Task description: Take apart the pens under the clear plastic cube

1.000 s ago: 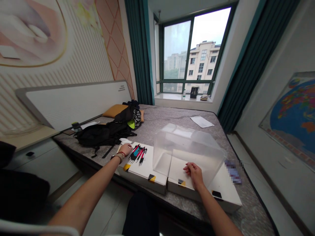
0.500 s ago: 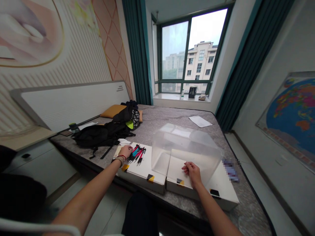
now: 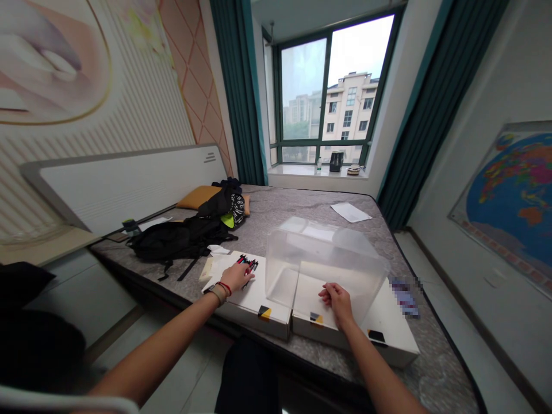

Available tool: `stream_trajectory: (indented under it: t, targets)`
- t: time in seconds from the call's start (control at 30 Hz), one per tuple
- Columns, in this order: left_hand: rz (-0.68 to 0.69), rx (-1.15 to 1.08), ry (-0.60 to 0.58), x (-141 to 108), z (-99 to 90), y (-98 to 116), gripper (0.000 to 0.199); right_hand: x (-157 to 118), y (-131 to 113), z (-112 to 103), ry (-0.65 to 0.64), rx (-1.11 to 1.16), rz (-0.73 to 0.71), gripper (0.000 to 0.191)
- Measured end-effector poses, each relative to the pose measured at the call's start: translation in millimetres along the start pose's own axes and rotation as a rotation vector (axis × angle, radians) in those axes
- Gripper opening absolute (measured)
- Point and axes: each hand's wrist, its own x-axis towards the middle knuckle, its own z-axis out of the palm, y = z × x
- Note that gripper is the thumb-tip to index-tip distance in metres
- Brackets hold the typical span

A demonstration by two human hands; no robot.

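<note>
My left hand [image 3: 236, 277] lies over a bunch of red, black and teal pens [image 3: 248, 264] on a white cardboard box [image 3: 259, 302]. The fingers cover most of the pens, and only their ends show past the hand. My right hand [image 3: 338, 303] rests with curled, empty fingers on a second white box [image 3: 390, 333]. That hand is at the front edge of a large translucent plastic bin [image 3: 325, 259], which stands upside down across both boxes. Whether the hand touches the bin is hard to tell.
The boxes sit at the near edge of a grey mattress [image 3: 302, 210]. A black backpack [image 3: 181, 241] lies left of them, with a mustard pillow [image 3: 207, 196] behind. A sheet of paper [image 3: 350, 212] lies farther back, and a pixelated object [image 3: 404, 298] lies right.
My left hand has moved right and forward onto the pens, covering most of them. My right hand has barely moved.
</note>
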Motion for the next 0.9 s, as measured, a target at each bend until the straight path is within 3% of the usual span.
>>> stream_trajectory:
  t: [0.3,0.53,0.67,0.8,0.9]
  targets:
    - [-0.064,0.118,0.028,1.7,13.1,30.8,0.023,-0.2,-0.7,-0.4,-0.005,-0.011,0.001,0.033]
    - [-0.082,0.09,0.05,-6.5,-5.5,30.6,0.018,2.4,2.7,-1.6,0.001,0.003,0.003,0.032]
    - [-0.058,0.001,0.028,-32.5,-32.2,23.8,0.022,1.0,1.9,-1.3,-0.002,0.016,0.014,0.031]
    - [0.149,-0.275,-0.196,-79.1,-57.4,24.8,0.03,0.9,2.6,-1.5,-0.007,0.024,0.015,0.029]
    - [0.193,-0.505,-0.308,-113.0,-64.1,36.9,0.032,1.1,3.6,-1.8,-0.013,0.024,0.011,0.03]
